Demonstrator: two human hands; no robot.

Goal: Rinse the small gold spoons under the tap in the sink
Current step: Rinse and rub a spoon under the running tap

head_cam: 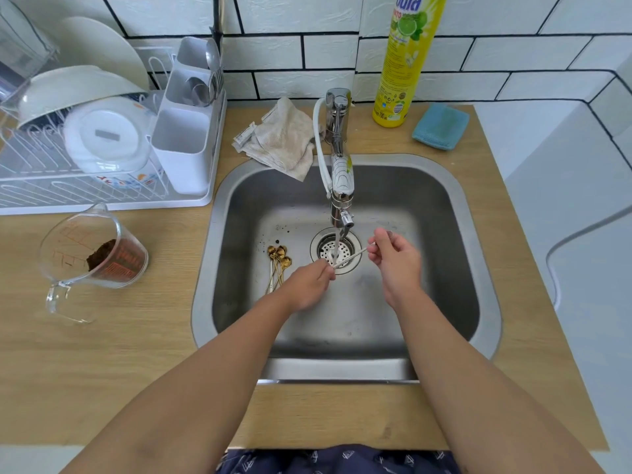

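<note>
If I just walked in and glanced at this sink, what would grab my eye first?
Probably the two hands over the drain: the left hand and right hand hold one thin spoon between them under the running tap. Next, a cluster of small gold spoons lying on the sink floor, left of the drain. On the counter behind the sink stands a tall yellow dish soap bottle.

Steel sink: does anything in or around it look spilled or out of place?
Dark specks are scattered on the steel sink floor beside the gold spoons. The crumpled beige cloth hangs over the sink's back rim, partly inside the basin.
</note>
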